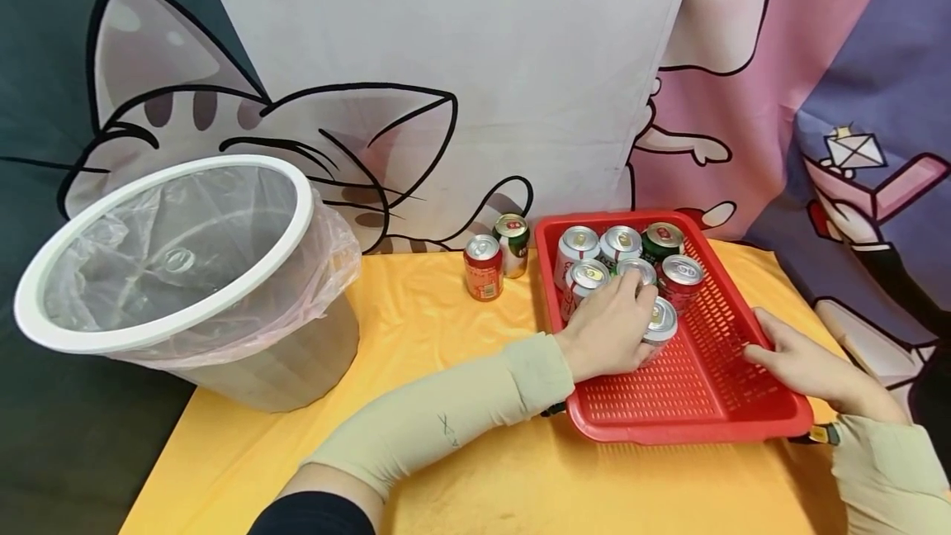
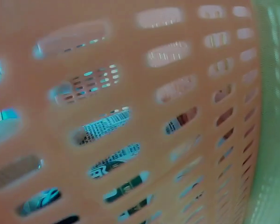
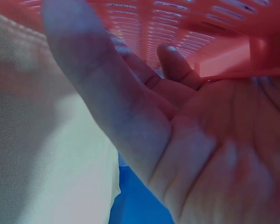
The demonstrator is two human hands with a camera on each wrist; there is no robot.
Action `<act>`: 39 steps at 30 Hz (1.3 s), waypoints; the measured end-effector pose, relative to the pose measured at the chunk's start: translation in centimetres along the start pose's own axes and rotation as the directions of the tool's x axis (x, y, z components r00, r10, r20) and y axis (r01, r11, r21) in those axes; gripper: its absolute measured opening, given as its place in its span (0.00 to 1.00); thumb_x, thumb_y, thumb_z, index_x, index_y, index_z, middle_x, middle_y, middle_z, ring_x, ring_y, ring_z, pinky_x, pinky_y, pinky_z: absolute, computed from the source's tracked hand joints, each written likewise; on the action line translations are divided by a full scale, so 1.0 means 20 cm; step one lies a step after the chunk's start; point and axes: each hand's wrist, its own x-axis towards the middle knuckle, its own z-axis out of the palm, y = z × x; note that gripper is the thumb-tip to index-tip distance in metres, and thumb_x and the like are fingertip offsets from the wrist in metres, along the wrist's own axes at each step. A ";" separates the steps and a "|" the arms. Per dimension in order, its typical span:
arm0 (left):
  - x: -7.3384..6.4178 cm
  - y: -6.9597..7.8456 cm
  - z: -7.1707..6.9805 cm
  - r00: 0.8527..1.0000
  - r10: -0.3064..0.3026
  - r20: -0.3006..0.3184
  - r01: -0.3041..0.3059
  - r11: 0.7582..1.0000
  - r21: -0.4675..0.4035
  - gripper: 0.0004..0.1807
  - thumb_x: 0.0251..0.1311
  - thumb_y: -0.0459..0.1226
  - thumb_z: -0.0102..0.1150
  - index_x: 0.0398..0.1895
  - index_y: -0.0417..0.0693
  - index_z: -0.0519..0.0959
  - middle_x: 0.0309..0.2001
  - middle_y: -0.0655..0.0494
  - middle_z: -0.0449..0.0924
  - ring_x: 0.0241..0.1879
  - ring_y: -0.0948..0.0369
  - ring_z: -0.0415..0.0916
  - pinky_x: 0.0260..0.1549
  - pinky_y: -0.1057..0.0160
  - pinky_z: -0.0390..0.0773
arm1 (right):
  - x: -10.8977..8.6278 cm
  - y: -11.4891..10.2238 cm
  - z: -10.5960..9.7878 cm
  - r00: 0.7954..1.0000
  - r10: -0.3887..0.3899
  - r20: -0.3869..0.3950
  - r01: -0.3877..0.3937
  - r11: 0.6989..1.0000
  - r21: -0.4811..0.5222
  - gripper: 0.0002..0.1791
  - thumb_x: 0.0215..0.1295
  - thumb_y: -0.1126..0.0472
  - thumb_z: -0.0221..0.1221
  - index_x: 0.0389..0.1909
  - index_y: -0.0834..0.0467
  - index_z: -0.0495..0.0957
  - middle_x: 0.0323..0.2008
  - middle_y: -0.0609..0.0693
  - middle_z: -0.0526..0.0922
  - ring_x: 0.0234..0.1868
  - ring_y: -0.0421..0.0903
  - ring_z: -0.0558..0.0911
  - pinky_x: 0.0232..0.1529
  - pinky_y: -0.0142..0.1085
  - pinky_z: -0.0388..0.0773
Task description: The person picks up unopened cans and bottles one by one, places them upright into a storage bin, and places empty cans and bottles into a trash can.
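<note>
A red slotted plastic basket (image 1: 646,399) holds several drink cans, standing upright toward its far end. My left hand (image 1: 612,324) reaches in over the near left side, thumb and fingers around a silver-topped can (image 1: 661,322). Its fingertips lie beside another can (image 1: 636,271), partly covering it. Through the slots of the basket wall (image 2: 144,135) in the left wrist view, bits of printed cans show. On the basket's right side, my right hand (image 1: 806,362) grips the rim, thumb toward the inside; the palm (image 3: 214,140) lies against the red plastic in the right wrist view.
Left of the basket, a red can (image 1: 484,269) and a green-and-gold can (image 1: 513,244) stand on the yellow tablecloth (image 1: 423,337). A large bin (image 1: 297,362) with a white rim and clear liner stands at the left. A cartoon-printed curtain (image 1: 475,48) hangs behind.
</note>
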 end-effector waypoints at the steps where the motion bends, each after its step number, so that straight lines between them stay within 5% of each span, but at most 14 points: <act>1: 0.00 0.00 0.00 1.000 -0.004 -0.005 0.005 1.000 0.004 0.35 0.56 0.62 0.68 0.58 0.49 0.73 0.51 0.56 0.69 0.49 0.63 0.73 0.55 0.66 0.78 | 0.00 0.00 0.00 1.000 -0.002 0.002 0.002 1.000 0.000 0.23 0.77 0.72 0.46 0.67 0.75 0.51 0.42 0.57 0.82 0.30 0.45 0.89 0.29 0.42 0.87; 12: -0.08 -0.08 -0.13 0.999 -0.046 -0.007 0.045 0.989 -0.143 0.40 0.61 0.59 0.65 0.71 0.51 0.69 0.64 0.55 0.70 0.59 0.62 0.72 0.62 0.66 0.76 | 0.00 0.01 -0.01 1.000 0.015 0.027 -0.016 0.999 0.047 0.23 0.78 0.72 0.46 0.67 0.73 0.50 0.41 0.51 0.84 0.31 0.47 0.89 0.30 0.44 0.88; 22: -0.20 -0.22 -0.16 0.973 -0.164 -0.162 0.113 0.951 -0.287 0.36 0.60 0.55 0.68 0.68 0.52 0.73 0.59 0.58 0.73 0.57 0.62 0.73 0.61 0.62 0.76 | 0.00 0.02 -0.01 0.999 0.005 0.034 -0.007 0.997 0.076 0.23 0.78 0.72 0.46 0.66 0.73 0.49 0.42 0.52 0.84 0.31 0.48 0.90 0.30 0.45 0.88; 30: -0.32 -0.41 -0.13 0.900 -0.351 -0.259 0.203 0.862 -0.464 0.35 0.59 0.51 0.71 0.68 0.49 0.73 0.59 0.55 0.74 0.58 0.59 0.73 0.60 0.58 0.76 | 0.02 0.02 -0.01 1.000 -0.019 0.022 0.018 0.999 0.040 0.22 0.77 0.73 0.46 0.66 0.74 0.51 0.40 0.47 0.84 0.30 0.46 0.89 0.29 0.43 0.88; 39: -0.40 -0.62 -0.04 0.756 -0.566 -0.329 0.358 0.778 -0.516 0.38 0.57 0.48 0.72 0.69 0.47 0.71 0.60 0.50 0.72 0.58 0.53 0.72 0.56 0.53 0.77 | 0.01 0.02 -0.01 0.999 -0.040 0.008 0.040 0.999 0.015 0.22 0.75 0.74 0.47 0.64 0.74 0.53 0.40 0.44 0.83 0.30 0.44 0.89 0.29 0.42 0.87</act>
